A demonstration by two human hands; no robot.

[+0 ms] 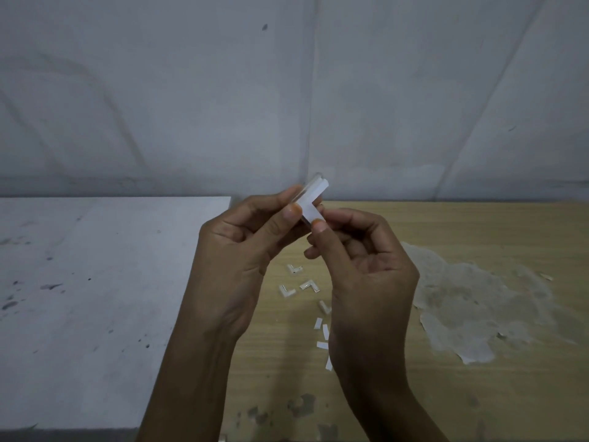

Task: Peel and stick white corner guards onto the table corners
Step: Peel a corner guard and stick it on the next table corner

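Wood-grain tabletop [462, 224], rough peeled patch, abuts white speckled table [95, 282]. Left hand [242, 250] & right hand [366, 260] pinch L-shaped white corner guard [314, 202] betw. thumbs & fingertips, above the wood. Loose L guards [288, 290], flat backing strips [322, 345] lie beneath.

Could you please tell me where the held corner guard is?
Head view, centre: the corner guard is pinched between left hand and right hand, above the wooden table.
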